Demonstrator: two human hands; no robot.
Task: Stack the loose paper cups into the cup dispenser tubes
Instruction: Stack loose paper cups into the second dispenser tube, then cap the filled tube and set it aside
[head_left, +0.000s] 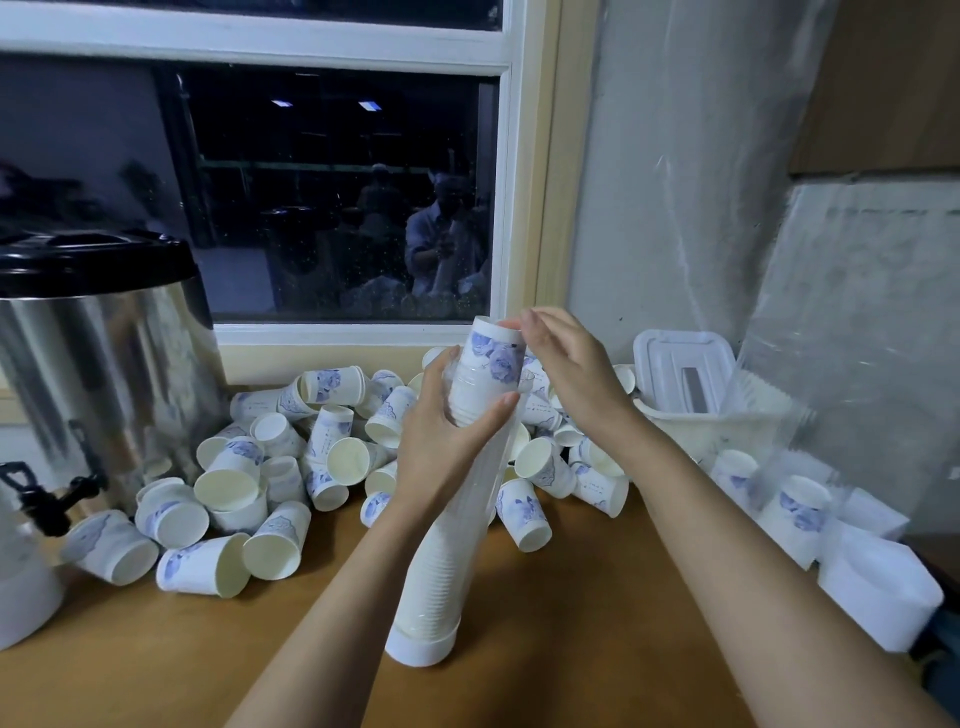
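So, tube: a clear cup dispenser tube (447, 545) packed with nested cups stands on the bench (597, 623), its white foot near, its long axis leaning up, away and slightly right.
Top cup: a blue-flowered paper cup (493, 358) sits base-up on the tube's far, upper end, not yet pushed fully home by the look of it.
Left hand: the left hand (441, 441) wraps the tube just below that cup, fingers curled round the far side and thumb across the near side, grasping it firmly.
Right hand: the right hand (566, 369) comes in from the right, its fingers (511, 325) nearly straight and released, resting on the cup's upturned base (the thumb is hidden behind the cup).
Key relation: the cup lies directly under the right fingers and above the left ones, so a seating push would run down along the tube's axis, toward the near foot.
Loose cups: a heap (291, 457) lies to the left and beyond the tube, closer to the left hand.
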